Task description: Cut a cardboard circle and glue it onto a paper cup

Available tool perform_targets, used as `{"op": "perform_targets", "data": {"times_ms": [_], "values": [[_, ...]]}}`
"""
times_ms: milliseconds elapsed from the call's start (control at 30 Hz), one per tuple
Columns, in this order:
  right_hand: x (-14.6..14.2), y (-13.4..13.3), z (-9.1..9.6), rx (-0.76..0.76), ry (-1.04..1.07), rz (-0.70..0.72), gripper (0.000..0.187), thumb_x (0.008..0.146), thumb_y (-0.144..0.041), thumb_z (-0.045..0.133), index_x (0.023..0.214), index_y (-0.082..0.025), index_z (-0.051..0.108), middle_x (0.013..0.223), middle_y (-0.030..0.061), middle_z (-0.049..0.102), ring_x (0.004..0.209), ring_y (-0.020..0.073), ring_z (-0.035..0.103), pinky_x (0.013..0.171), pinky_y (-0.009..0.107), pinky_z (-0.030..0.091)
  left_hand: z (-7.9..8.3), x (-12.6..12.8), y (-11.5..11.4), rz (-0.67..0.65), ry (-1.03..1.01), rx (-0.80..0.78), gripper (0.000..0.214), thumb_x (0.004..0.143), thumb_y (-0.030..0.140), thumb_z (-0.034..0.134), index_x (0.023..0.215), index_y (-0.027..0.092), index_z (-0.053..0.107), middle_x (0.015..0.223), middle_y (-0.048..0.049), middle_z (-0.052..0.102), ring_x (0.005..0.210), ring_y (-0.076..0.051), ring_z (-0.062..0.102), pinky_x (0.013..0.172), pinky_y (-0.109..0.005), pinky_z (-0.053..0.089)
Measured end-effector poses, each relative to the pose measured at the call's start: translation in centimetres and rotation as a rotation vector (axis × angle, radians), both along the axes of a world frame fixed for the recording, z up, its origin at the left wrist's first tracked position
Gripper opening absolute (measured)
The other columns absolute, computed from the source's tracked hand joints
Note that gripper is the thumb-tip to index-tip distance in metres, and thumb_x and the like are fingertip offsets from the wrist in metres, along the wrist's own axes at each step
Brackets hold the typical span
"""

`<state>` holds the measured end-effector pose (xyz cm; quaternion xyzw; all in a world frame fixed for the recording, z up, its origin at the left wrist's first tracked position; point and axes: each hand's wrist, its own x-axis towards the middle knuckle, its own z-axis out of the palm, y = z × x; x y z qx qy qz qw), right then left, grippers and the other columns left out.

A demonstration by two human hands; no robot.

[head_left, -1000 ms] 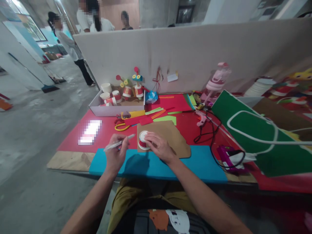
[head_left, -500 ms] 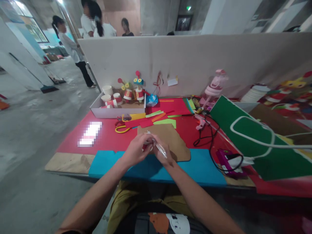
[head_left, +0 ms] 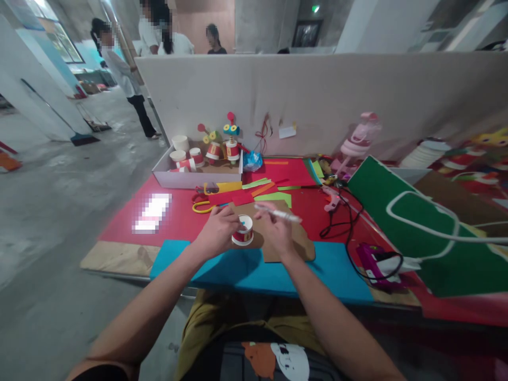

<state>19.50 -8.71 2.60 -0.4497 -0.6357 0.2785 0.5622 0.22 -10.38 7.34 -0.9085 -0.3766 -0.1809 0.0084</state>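
Observation:
My left hand (head_left: 219, 232) is closed at the left side of a small white paper cup (head_left: 243, 239) with a red band. Its fingertips partly hide the rim, and a bit of blue shows inside the cup. To the right, my right hand (head_left: 279, 233) grips a slim whitish pen (head_left: 282, 214), held nearly level above a piece of brown cardboard (head_left: 300, 244). The cup stands upright near the cardboard's left edge. Scissors with yellow handles (head_left: 201, 207) lie beyond my left hand, beside red paper strips (head_left: 226, 198).
A white box (head_left: 198, 180) holds paper cups and cup figures. At the right are a pink glue gun (head_left: 330, 198) with a black cord, a purple tissue pack (head_left: 373, 264) and a green board (head_left: 432, 233). Blue sheet (head_left: 238, 275) lines the front edge; a partition (head_left: 301, 95) stands behind.
My hands have moved apart. The pen has swung from between them to the right in my right hand, and the paper cup, mostly hidden before, now shows beside my left hand.

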Motion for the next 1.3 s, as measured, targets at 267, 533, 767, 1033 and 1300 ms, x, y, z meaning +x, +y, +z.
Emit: {"op": "perform_targets", "data": {"times_ms": [267, 533, 767, 1033, 1300], "values": [[0.5, 9.5, -0.8, -0.641, 0.279, 0.427, 0.038, 0.071, -0.047, 0.078, 0.07, -0.017, 0.056, 0.055, -0.004, 0.053, 0.045, 0.0062, 0.043, 0.042, 0.018, 0.036, 2.2, -0.5, 1.7, -0.111, 0.187, -0.151, 0.042, 0.076, 0.002, 0.047, 0.098, 0.025, 0.075, 0.091, -0.0072, 0.072, 0.09, -0.022, 0.052, 0.075, -0.037, 0.027], [-3.3, 11.3, -1.8, -0.667, -0.007, 0.741, 0.033, 0.064, -0.038, 0.083, 0.077, -0.015, 0.063, 0.065, -0.0014, 0.064, 0.056, 0.0101, 0.054, 0.051, 0.02, 0.041, 2.8, -0.5, 2.0, -0.126, 0.217, -0.191, 0.039, 0.078, 0.003, 0.05, 0.099, 0.024, 0.075, 0.098, -0.0077, 0.072, 0.103, -0.025, 0.054, 0.074, -0.035, 0.025], [-3.1, 12.5, -2.0, -0.618, -0.245, 0.919, 0.036, 0.067, -0.045, 0.078, 0.081, -0.014, 0.067, 0.067, -0.0009, 0.065, 0.057, 0.0112, 0.055, 0.053, 0.022, 0.042, 3.0, -0.4, 1.9, -0.112, 0.202, -0.198, 0.046, 0.073, -0.002, 0.047, 0.099, 0.024, 0.075, 0.105, -0.0072, 0.072, 0.096, -0.023, 0.055, 0.071, -0.034, 0.024], [-3.0, 12.8, -2.2, -0.616, -0.257, 1.026, 0.037, 0.07, -0.042, 0.077, 0.089, -0.012, 0.067, 0.08, 0.0033, 0.069, 0.068, 0.0144, 0.059, 0.061, 0.024, 0.046, 3.0, -0.4, 1.7, -0.101, 0.206, -0.208, 0.044, 0.072, 0.001, 0.051, 0.1, 0.024, 0.075, 0.114, -0.0062, 0.07, 0.099, -0.025, 0.054, 0.071, -0.034, 0.026], [-3.1, 12.4, -2.1, -0.59, -0.232, 1.033, 0.038, 0.07, -0.04, 0.077, 0.093, -0.012, 0.067, 0.088, 0.0054, 0.07, 0.073, 0.0151, 0.061, 0.064, 0.024, 0.047, 2.7, -0.5, 1.6, -0.086, 0.227, -0.179, 0.048, 0.071, 0.0, 0.05, 0.104, 0.025, 0.074, 0.115, -0.0062, 0.07, 0.099, -0.024, 0.055, 0.073, -0.035, 0.027]]}}
